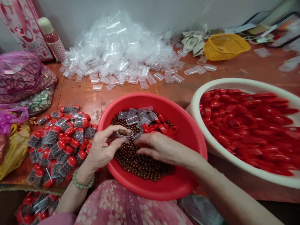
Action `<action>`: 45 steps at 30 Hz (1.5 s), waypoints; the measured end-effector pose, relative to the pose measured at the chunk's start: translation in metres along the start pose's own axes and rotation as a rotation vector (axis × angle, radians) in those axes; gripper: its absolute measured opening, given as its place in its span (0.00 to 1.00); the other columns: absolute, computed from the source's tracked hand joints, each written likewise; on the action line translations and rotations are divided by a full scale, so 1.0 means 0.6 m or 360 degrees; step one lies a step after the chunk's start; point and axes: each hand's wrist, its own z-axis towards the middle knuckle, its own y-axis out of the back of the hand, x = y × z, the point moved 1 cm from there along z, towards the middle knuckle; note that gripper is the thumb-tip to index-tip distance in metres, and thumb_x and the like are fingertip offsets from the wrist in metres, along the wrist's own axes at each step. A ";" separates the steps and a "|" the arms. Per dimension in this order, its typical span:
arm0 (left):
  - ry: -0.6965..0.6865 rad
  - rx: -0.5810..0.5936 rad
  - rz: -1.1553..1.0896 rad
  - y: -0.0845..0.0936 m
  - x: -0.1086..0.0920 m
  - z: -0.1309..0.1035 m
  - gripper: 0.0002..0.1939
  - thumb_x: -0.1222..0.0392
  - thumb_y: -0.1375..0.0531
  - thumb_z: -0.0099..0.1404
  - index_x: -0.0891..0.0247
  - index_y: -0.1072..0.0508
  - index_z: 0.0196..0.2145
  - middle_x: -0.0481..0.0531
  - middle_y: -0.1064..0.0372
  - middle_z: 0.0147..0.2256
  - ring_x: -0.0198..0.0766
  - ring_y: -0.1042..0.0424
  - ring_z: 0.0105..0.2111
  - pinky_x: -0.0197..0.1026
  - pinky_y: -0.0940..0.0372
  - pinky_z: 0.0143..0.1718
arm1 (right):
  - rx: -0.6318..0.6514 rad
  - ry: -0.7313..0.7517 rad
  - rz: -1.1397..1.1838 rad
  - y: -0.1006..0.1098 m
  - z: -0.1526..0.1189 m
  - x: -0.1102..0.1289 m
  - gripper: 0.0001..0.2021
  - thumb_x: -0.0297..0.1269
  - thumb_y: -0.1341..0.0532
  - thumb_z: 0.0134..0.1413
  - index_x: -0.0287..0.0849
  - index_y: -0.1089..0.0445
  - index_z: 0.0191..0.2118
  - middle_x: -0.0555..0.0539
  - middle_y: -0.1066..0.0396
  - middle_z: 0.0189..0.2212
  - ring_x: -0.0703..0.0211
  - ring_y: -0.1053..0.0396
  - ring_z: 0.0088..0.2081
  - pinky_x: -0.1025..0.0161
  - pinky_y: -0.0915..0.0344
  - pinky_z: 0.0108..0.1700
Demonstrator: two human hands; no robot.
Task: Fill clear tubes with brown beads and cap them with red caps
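Note:
My left hand [104, 143] pinches a clear plastic tube [125, 133] between thumb and fingers, its oval open end facing up and brown balls inside. Just right of it, my right hand [157, 145] hangs over the basin, fingers stretched leftward and slightly apart, a little blurred; nothing shows in them. Beneath both hands, a red basin [187, 181] holds many small brown balls [145, 168]. On top of the balls lie several empty clear tubes [132, 120] and a cluster of red caps [164, 128].
A large white basin [197, 109] of red caps [243, 131] stands right. Filled, red-capped tubes [58, 150] lie heaped left. Behind is a mound of clear tubes [117, 47], with a yellow basket [225, 47] and a bottle [51, 37]. Plastic bags [21, 75] sit far left.

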 end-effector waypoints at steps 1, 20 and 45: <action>0.0021 0.0033 -0.0023 0.000 -0.001 0.001 0.09 0.64 0.41 0.65 0.63 0.26 0.43 0.54 0.24 0.42 0.37 0.25 0.41 0.39 0.30 0.45 | 0.0141 -0.0056 -0.0149 -0.015 -0.001 -0.004 0.05 0.32 0.40 0.56 0.39 0.26 0.36 0.44 0.23 0.33 0.55 0.26 0.36 0.62 0.34 0.39; -0.0047 0.0214 -0.0036 -0.013 0.000 0.015 0.09 0.67 0.41 0.64 0.67 0.27 0.42 0.54 0.24 0.39 0.35 0.26 0.39 0.37 0.32 0.44 | -0.0179 -0.0006 0.0162 0.003 -0.026 -0.001 0.06 0.32 0.42 0.59 0.42 0.28 0.33 0.48 0.26 0.30 0.61 0.29 0.31 0.64 0.34 0.36; 0.0366 0.0395 -0.0646 -0.022 0.007 0.013 0.10 0.66 0.41 0.63 0.66 0.30 0.43 0.51 0.29 0.38 0.32 0.30 0.38 0.37 0.38 0.45 | -0.0723 0.0308 0.0449 0.028 -0.035 0.044 0.03 0.32 0.39 0.58 0.45 0.27 0.36 0.50 0.25 0.33 0.62 0.27 0.36 0.66 0.31 0.40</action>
